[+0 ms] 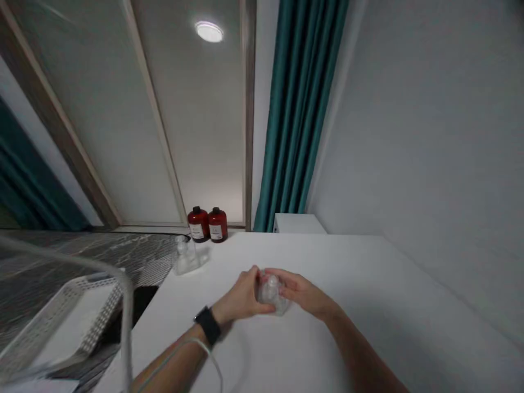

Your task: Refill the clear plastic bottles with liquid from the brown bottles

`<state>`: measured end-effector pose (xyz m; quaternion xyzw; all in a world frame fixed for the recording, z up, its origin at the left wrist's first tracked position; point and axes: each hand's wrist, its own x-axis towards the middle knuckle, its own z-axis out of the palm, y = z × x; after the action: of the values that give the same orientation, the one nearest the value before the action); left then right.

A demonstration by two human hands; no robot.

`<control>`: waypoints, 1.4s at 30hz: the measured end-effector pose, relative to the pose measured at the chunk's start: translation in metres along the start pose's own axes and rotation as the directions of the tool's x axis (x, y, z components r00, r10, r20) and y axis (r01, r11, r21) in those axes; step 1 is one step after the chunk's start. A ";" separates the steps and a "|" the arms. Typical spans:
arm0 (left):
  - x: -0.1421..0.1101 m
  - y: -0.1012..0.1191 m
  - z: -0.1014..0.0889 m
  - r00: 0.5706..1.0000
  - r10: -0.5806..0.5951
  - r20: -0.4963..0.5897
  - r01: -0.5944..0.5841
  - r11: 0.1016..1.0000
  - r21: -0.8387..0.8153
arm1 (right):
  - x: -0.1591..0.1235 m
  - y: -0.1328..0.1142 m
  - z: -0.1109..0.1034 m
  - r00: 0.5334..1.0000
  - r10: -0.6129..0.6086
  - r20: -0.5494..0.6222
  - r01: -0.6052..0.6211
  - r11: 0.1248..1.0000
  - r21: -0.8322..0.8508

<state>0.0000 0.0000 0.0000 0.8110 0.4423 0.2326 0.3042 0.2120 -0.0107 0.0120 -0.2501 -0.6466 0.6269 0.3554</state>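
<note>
Both my hands meet over a small clear bottle (271, 295) on the white table (368, 305). My left hand (241, 300), with a black watch on its wrist, wraps its fingers round the bottle's left side. My right hand (301, 293) closes on the bottle from the right, fingers near its rounded cap. Much of the bottle is hidden by my fingers.
A second clear bottle (186, 256) stands further back on the left. Two dark red bottles (207, 224) with white labels stand by the wall. A white mesh basket (61, 316) sits at the left, a white box (298, 223) by the teal curtain (298, 109).
</note>
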 end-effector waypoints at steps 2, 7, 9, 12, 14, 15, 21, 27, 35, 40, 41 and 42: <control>0.001 -0.001 0.002 1.000 -0.004 -0.008 0.004 1.000 -0.011 | 0.000 -0.001 0.000 1.000 -0.001 -0.001 0.001 1.000 -0.022; 0.001 -0.001 0.002 1.000 -0.009 -0.011 0.008 0.999 -0.031 | 0.001 0.001 -0.001 1.000 -0.011 0.022 0.011 1.000 0.003; 0.001 0.000 0.000 1.000 -0.013 -0.010 0.013 0.999 -0.033 | 0.003 0.004 -0.001 1.000 -0.029 0.003 0.029 1.000 0.012; 0.000 0.001 -0.001 1.000 -0.013 -0.011 0.012 0.999 -0.030 | 0.006 0.009 0.000 0.997 -0.061 -0.038 0.061 0.998 0.000; 0.000 0.000 -0.001 1.000 -0.003 -0.020 0.002 1.000 -0.030 | 0.008 0.013 0.002 0.995 -0.081 -0.058 0.081 0.997 0.003; 0.000 0.000 0.000 1.000 0.001 -0.024 -0.002 1.000 -0.030 | 0.009 0.015 0.002 0.994 -0.088 -0.066 0.088 0.996 0.003; -0.002 -0.001 0.003 0.999 -0.007 -0.037 0.006 1.000 -0.019 | 0.011 0.017 0.007 0.987 -0.120 -0.103 0.114 0.992 -0.058; -0.002 0.001 0.002 0.999 -0.018 -0.040 0.018 1.000 -0.006 | 0.008 0.011 0.010 0.985 -0.140 -0.102 0.126 0.983 -0.132; -0.003 0.000 0.004 0.997 -0.013 -0.071 0.016 0.999 0.042 | 0.007 0.014 0.019 0.965 -0.163 -0.207 0.108 0.961 -0.256; -0.003 0.002 0.003 0.998 -0.012 -0.062 0.016 0.998 0.062 | 0.006 0.017 0.013 0.979 -0.148 -0.139 0.124 0.978 -0.168; -0.002 0.001 0.003 0.998 -0.011 -0.062 0.015 0.998 0.060 | 0.007 0.018 0.013 0.978 -0.146 -0.149 0.122 0.979 -0.162; -0.002 0.001 0.004 0.998 -0.011 -0.064 0.014 0.998 0.057 | 0.007 0.019 0.014 0.976 -0.145 -0.165 0.119 0.980 -0.159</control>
<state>0.0016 -0.0032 -0.0025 0.8088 0.4632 0.2436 0.2682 0.1942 -0.0121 -0.0055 -0.2865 -0.6728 0.5275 0.4324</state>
